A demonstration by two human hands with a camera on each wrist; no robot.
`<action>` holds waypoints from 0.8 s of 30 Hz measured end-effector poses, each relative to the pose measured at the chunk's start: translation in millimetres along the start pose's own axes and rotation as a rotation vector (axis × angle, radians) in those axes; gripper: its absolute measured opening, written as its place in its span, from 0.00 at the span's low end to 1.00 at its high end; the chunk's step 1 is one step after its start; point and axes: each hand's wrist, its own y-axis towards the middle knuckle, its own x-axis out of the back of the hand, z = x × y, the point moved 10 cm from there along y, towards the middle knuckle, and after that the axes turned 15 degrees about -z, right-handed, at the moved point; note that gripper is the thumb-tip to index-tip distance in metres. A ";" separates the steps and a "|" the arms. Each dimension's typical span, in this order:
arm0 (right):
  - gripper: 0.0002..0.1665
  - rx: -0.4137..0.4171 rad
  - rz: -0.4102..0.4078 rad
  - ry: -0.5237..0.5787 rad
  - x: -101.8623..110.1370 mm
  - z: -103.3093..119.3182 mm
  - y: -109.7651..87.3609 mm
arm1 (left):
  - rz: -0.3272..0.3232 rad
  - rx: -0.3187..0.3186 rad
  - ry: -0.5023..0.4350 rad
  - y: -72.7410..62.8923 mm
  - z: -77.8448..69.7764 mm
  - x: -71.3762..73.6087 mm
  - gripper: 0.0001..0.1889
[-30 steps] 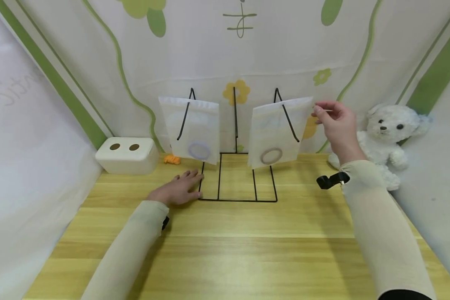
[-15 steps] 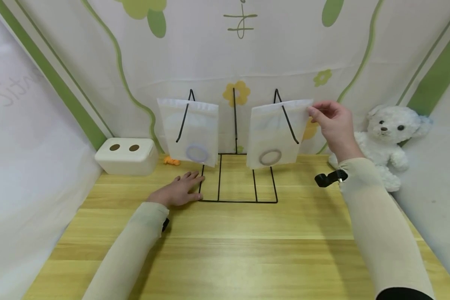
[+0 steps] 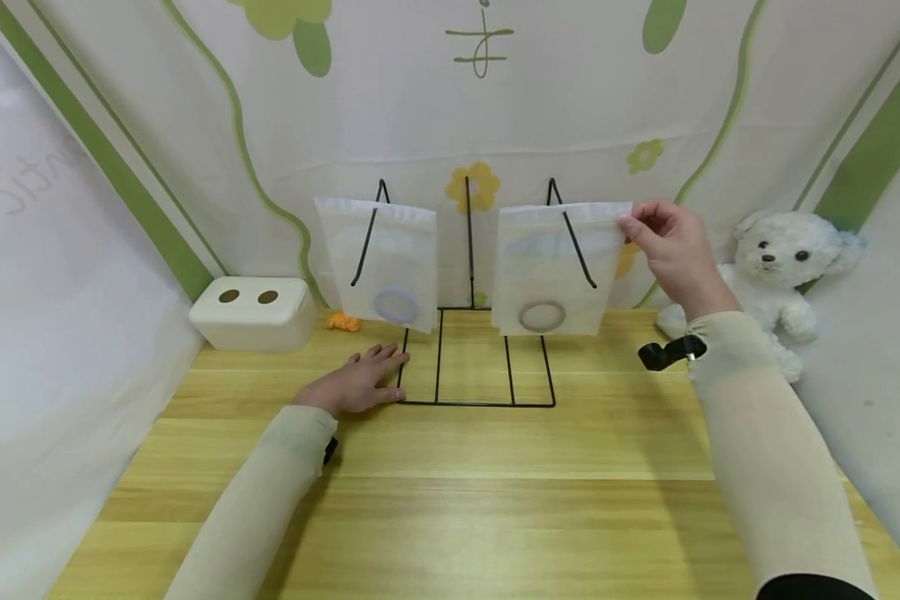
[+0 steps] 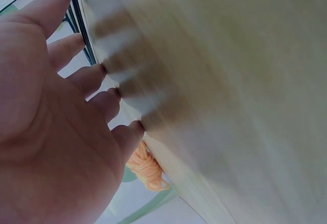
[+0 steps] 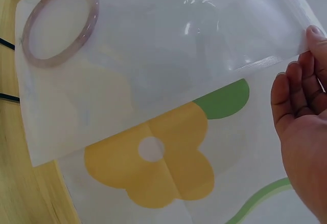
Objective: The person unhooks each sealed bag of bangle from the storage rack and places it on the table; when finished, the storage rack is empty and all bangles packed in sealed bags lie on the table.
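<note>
My right hand (image 3: 675, 254) pinches the upper right corner of a translucent zip bag (image 3: 521, 271) between thumb and finger. Inside that bag lies a pinkish-brown bangle (image 5: 31, 50), low down in the head view. The bag hangs on the right hook of a black wire display rack (image 3: 487, 404). From the left hook hangs a second zip bag (image 3: 412, 258) with a lilac bangle (image 3: 395, 306) in it. With fingers spread, my left hand (image 3: 352, 379) rests at the left end of the rack's base, thumb and fingertips by the wire.
A white box (image 3: 255, 321) with two round brown-lined holes stands at the back left. Beside it lies a small bundle of orange cord (image 4: 145, 168). A white plush bear (image 3: 772, 283) sits at the back right. Behind the wooden table (image 3: 450, 517) hangs a printed cloth.
My right hand has reached the right bag's corner and taken hold of it. The bag's right side has since shifted slightly rightward, its top edge now nearly level. My left hand stays put.
</note>
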 end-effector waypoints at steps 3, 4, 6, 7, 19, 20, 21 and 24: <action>0.09 0.022 -0.011 -0.036 2.3 1.1 0.6 | 0.001 0.000 -0.007 0.3 0.6 0.2 0.41; 0.09 0.031 -0.019 -0.045 3.4 1.6 0.7 | 0.002 0.000 -0.008 0.4 0.8 0.1 0.41; 0.08 0.051 -0.042 -0.047 5.9 3.0 0.8 | 0.004 0.002 -0.009 0.7 1.5 -0.5 0.41; 0.08 0.062 -0.057 -0.045 7.4 3.7 0.7 | 0.003 -0.001 -0.008 0.8 1.6 -0.9 0.41; 0.14 0.128 -0.219 0.042 21.0 16.5 -6.2 | -0.011 -0.007 -0.026 -0.4 1.6 -0.6 0.41; 0.14 0.129 -0.229 0.060 21.8 16.9 -6.6 | -0.009 -0.002 -0.028 -0.5 1.9 -0.5 0.41; 0.14 0.130 -0.238 0.081 22.3 17.0 -7.1 | -0.009 0.001 -0.029 -0.6 1.9 -0.4 0.41; 0.14 0.137 -0.254 0.155 24.0 18.0 -8.4 | -0.007 0.004 -0.030 0.2 0.6 0.3 0.41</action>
